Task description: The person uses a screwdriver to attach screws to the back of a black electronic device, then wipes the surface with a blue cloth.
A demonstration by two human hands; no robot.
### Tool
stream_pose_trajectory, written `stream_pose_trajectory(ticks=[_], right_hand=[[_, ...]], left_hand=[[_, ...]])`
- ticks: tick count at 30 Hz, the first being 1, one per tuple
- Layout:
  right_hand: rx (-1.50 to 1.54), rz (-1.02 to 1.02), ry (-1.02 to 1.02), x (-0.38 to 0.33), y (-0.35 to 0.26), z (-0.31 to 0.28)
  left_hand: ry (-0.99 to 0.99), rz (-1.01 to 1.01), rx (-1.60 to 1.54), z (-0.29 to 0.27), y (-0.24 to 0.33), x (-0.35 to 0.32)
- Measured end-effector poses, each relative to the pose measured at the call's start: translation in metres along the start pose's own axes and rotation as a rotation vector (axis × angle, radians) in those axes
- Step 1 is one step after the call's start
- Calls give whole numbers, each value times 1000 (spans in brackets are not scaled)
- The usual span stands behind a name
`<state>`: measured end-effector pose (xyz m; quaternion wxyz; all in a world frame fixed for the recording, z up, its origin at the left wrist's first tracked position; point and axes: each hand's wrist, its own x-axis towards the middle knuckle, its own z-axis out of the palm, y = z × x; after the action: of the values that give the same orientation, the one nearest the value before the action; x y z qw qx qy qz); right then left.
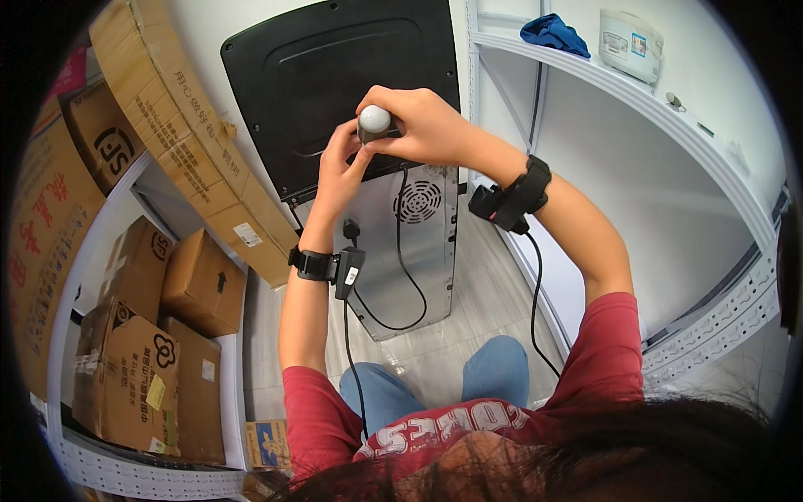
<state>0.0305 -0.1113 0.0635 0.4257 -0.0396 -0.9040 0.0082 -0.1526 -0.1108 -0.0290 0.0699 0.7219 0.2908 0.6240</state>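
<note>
White-domed cylinder lies between your hands, before black panel; long axis seems aimed up at you. Right grip closed round it; left grip pinching lower-left side, both equally near.

Cardboard boxes on white shelving, blue cloth near a rice cooker

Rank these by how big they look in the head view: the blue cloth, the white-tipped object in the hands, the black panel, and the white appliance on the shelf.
1. Black panel, largest by far
2. White appliance
3. Blue cloth
4. White-tipped object, smallest
</note>
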Motion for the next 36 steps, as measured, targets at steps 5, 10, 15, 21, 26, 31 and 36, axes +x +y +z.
stream_pose_trajectory(ticks=[5, 10, 15, 21, 26, 31, 36], right_hand=[[-207, 83, 84, -2, -15, 10], [15, -1, -150, 3, -7, -8], [-85, 93, 35, -8, 3, 0], [-144, 194, 127, -18, 2, 2], [-65, 251, 161, -24, -3, 2], [-136, 200, 165, -31, -10, 6], [-56, 226, 314, -34, -30, -8]], left_hand=[[-48, -69, 94, -2, 17, 1], [-102, -20, 100, -9, 8, 2], [-29, 160, 649, -14, -6, -20], [-185, 336, 1179, -10, -17, -35], [-188, 336, 1318, -8, -22, -41], [-168, 212, 1308, 1, -17, -40], [-171, 198, 1334, 5, -13, -36]])
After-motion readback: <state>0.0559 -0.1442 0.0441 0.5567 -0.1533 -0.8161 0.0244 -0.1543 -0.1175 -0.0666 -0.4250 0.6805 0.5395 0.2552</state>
